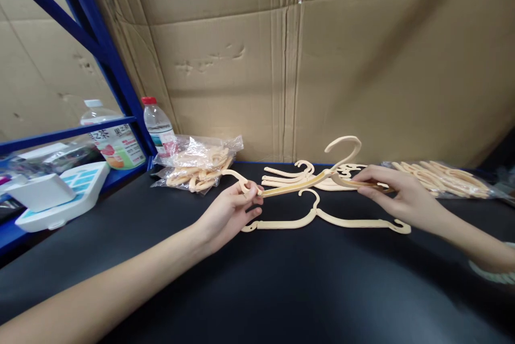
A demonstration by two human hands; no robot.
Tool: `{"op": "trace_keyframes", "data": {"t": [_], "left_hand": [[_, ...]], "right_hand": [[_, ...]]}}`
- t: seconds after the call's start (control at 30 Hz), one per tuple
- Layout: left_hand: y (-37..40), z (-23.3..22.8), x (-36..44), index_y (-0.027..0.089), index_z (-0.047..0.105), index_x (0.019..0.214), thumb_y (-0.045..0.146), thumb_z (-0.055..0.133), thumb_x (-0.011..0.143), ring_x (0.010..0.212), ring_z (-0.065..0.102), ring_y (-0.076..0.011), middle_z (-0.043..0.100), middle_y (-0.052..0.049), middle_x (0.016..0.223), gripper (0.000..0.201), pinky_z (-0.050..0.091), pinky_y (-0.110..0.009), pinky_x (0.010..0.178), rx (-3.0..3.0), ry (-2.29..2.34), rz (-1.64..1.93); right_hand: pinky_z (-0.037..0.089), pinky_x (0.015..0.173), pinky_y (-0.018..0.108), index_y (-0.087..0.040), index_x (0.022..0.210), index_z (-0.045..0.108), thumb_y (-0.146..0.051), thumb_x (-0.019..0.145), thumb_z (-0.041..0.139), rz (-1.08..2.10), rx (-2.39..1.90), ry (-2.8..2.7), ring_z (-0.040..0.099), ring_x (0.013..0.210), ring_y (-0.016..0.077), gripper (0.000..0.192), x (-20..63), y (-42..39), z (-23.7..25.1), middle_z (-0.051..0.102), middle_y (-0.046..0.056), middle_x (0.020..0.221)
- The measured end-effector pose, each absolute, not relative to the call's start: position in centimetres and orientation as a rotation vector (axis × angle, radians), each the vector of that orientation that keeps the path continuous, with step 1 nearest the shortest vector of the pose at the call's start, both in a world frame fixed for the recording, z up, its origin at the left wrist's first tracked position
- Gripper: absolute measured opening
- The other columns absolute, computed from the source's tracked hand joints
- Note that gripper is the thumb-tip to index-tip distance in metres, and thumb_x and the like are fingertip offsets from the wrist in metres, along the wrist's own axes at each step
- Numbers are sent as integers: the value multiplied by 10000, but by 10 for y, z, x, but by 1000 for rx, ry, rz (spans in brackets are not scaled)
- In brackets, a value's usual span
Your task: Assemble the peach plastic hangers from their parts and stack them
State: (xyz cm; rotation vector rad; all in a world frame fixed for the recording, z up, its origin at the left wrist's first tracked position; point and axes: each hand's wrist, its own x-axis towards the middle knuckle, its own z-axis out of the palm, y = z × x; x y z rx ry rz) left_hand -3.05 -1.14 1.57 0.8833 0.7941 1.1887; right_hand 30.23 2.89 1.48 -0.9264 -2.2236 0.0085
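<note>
A cream plastic hanger (306,183) is held just above the black table (281,290), the left hand (229,215) with fingers pinched on its left end, the right hand (396,194) with fingers closed on its right arm. A second hanger (325,220) lies flat on the table beneath it. Behind sit loose hangers (289,175), a bagged bundle (197,164) on the left, another bag (446,177) on the right, two bottles (159,124) and a cardboard wall (322,65).

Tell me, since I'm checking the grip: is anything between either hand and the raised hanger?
Nothing visible. The left hand pinches one end of the raised hanger and the right hand grips the other end directly; the flat hanger lies apart on the table.
</note>
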Motion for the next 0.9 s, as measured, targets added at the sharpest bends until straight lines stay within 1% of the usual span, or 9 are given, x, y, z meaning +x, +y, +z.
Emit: {"op": "trace_keyframes", "data": {"t": [0.1,0.27,0.47,0.6,0.7,0.8,0.9], "left_hand": [[-14,19,-29,130,573,727,78,552,859,764,586,-120,568,-46,904,144,515,-230,683,837,778,1157],[-16,23,-27,119,572,726,55,496,881,717,618,-122,584,-57,800,185,541,-236,701,821,764,1143],[-18,25,-24,118,561,710,41,495,871,676,628,-121,600,-60,768,190,555,-233,685,805,807,1153],[-19,21,-24,127,556,695,52,556,834,656,614,-113,589,-44,724,158,546,-216,675,842,807,1159],[-19,17,-25,133,541,686,28,589,784,627,603,-101,583,-28,704,151,525,-187,635,862,829,1189],[-20,14,-25,137,518,683,-19,582,732,592,594,-93,583,-15,685,176,500,-167,593,860,864,1217],[-21,13,-23,146,491,675,-37,565,712,557,576,-84,566,6,655,200,475,-156,554,871,883,1261]], "right_hand": [[459,664,310,-224,926,604,-280,891,517,24,-916,-2215,607,763,190,109,303,28,16,649,39,869],[464,651,328,-235,919,606,-293,887,520,9,-916,-2190,616,749,204,108,302,25,18,659,40,861],[477,662,356,-245,927,601,-305,899,499,1,-941,-2199,617,769,219,122,299,21,22,662,57,874],[485,653,377,-252,907,608,-339,890,490,18,-975,-2178,619,750,238,148,296,17,24,668,67,858],[493,670,377,-254,915,622,-343,877,499,6,-973,-2171,624,759,242,157,294,15,24,673,66,873],[498,683,363,-253,936,627,-324,875,505,-12,-960,-2185,628,784,238,153,293,13,22,672,63,898],[503,678,348,-247,939,622,-314,879,499,-6,-955,-2199,625,775,229,153,292,11,21,664,63,886]]}}
